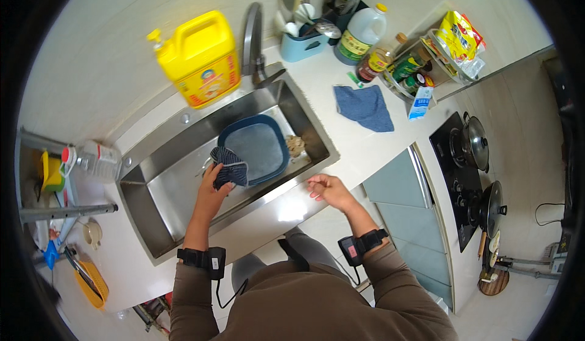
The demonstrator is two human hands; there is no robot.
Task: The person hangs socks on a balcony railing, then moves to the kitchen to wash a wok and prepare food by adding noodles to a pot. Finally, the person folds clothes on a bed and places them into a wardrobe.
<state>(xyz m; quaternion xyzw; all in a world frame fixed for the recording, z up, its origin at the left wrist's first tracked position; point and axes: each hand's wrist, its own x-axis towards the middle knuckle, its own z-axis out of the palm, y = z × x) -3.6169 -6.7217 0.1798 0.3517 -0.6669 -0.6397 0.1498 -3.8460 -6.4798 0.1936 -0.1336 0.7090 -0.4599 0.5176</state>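
My left hand (pixel 215 185) grips a dark striped cloth (pixel 231 167) over the steel sink (pixel 178 172). The cloth overlaps the left edge of a dark blue plastic basin (pixel 256 147) that sits in the sink. Part of a thin metal thing shows at the left of the cloth; what it is I cannot tell. A clump of light brown material (pixel 295 145) lies right of the basin. My right hand (pixel 327 190) is held above the sink's front counter edge, fingers loosely curled, with nothing seen in it. A blue cloth (pixel 364 107) lies on the counter to the right.
Behind the sink stand a yellow detergent jug (pixel 205 62) and a faucet (pixel 252 44). A blue utensil holder (pixel 301 46), bottles and a seasoning rack (pixel 429 62) line the back counter. Lidded pans (pixel 475 142) sit on the stove at right. A plastic jug (pixel 98 160) is at left.
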